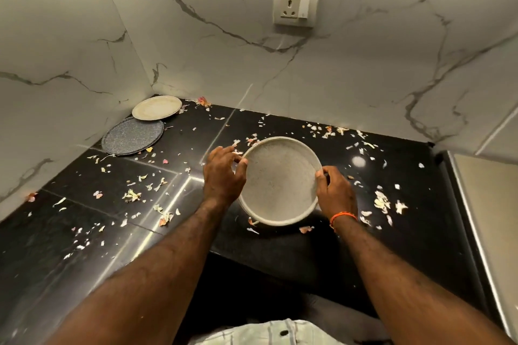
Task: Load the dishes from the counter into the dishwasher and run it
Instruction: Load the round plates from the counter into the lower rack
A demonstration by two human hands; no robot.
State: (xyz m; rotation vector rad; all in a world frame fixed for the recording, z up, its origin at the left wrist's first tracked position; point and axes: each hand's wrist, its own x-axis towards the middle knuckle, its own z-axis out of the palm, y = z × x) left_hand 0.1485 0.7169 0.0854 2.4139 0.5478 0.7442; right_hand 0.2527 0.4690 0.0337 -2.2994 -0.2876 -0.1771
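A round pale grey speckled plate with a raised rim [280, 182] lies in the middle of the black counter [112, 232]. My left hand [222, 173] grips its left rim, thumb on the edge. My right hand [335, 190] grips the right rim with curled fingers. Whether the plate is lifted off the counter cannot be told. Two more dishes lie in the far left corner: a cream plate [157, 107] and a dark grey speckled plate [132, 136] just in front of it.
Several onion and vegetable peel scraps [382, 202] litter the whole counter. Marble walls close the back and left, with a wall socket [296, 5] above. A pale surface with a metal edge [482, 218] borders the counter on the right.
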